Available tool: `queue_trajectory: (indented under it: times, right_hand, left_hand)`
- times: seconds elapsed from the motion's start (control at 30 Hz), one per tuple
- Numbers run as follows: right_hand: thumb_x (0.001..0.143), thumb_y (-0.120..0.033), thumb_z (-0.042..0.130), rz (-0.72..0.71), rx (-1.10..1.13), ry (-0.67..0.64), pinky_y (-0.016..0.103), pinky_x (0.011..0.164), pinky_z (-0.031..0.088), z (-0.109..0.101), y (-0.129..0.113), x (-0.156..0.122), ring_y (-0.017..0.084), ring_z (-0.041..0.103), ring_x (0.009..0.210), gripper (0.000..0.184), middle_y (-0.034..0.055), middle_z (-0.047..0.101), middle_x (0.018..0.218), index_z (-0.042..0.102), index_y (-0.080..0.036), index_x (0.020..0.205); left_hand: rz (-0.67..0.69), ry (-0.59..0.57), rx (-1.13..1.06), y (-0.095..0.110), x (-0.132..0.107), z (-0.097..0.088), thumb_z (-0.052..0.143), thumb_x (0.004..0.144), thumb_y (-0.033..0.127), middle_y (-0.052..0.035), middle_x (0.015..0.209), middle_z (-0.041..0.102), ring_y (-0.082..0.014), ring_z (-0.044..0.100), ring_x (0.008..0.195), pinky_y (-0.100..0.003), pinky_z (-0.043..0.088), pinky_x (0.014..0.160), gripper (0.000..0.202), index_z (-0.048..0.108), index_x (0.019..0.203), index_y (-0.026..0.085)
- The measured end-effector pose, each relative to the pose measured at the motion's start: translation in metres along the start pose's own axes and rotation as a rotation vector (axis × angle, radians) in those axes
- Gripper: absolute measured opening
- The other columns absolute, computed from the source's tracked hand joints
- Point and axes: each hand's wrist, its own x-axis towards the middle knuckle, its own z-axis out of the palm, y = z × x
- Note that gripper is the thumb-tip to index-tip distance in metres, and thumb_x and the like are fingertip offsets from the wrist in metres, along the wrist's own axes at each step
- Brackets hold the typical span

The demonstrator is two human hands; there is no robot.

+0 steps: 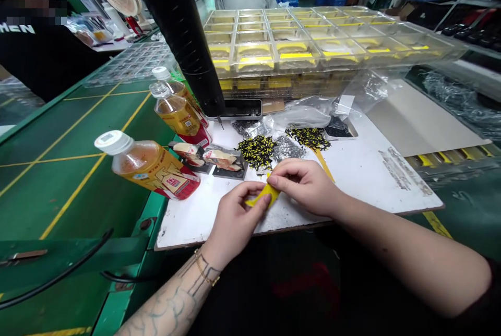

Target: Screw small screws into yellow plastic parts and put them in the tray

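Yellow plastic strip [263,196] bowed between both hands, just over the white board [352,195] on the green bench [66,195]. Left hand [235,221]: grip narrow, pinching one end. Right hand [303,186]: grip narrow on the other. Judged light, flexible; hold by ends.
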Motion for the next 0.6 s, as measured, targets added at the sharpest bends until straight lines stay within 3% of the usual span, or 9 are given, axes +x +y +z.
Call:
queue_trajectory:
  times: [0.1,0.2,0.33,0.47,0.6]
  right_hand:
    - [0.093,-0.038,0.063,-0.107,-0.037,-0.033,0.027,0.083,0.049,0.002,-0.007,-0.004,0.014,0.063,0.09,0.028,0.0091,0.069,0.097,0.076,-0.014,0.091]
    - [0.091,-0.041,0.066,-0.027,0.129,0.015,0.025,0.08,0.05,0.005,-0.01,-0.004,0.013,0.062,0.085,0.029,0.0084,0.069,0.095,0.077,-0.014,0.092]
    - [0.087,-0.049,0.071,0.197,0.321,0.145,0.019,0.061,0.042,0.005,-0.004,0.0,0.006,0.051,0.065,0.036,0.004,0.067,0.079,0.078,-0.016,0.099]
    - [0.082,-0.056,0.073,0.314,0.426,0.084,0.019,0.056,0.039,0.008,0.004,0.001,0.006,0.051,0.062,0.047,0.0031,0.062,0.072,0.077,-0.014,0.103]
    - [0.081,-0.058,0.074,0.37,0.481,0.093,0.019,0.053,0.036,0.015,0.004,-0.001,0.005,0.046,0.058,0.05,0.0012,0.056,0.066,0.076,-0.011,0.098]
  left_hand:
    - [0.09,-0.028,0.144,0.0,-0.005,0.002,0.068,0.092,0.032,-0.0062,0.102,0.075,-0.0208,0.07,0.093,-0.031,0.057,0.083,0.016,0.071,0.103,0.02]
    - [0.063,-0.025,0.084,0.001,-0.009,0.005,0.062,0.096,0.033,-0.0057,0.099,0.074,-0.0192,0.07,0.087,-0.029,0.058,0.077,0.017,0.07,0.105,0.02]
    - [-0.113,-0.01,-0.264,0.005,-0.008,0.009,0.06,0.097,0.041,-0.0062,0.099,0.072,-0.0194,0.07,0.089,-0.029,0.062,0.07,0.024,0.063,0.106,0.02]
    - [-0.305,-0.011,-0.548,0.006,-0.005,0.012,0.059,0.097,0.046,-0.0077,0.097,0.073,-0.0195,0.071,0.092,-0.031,0.063,0.073,0.03,0.061,0.104,0.017]
    - [-0.132,0.017,-0.272,0.003,-0.008,0.011,0.073,0.087,0.045,-0.0033,0.086,0.071,-0.0165,0.068,0.08,-0.029,0.059,0.072,0.029,0.063,0.093,0.018]
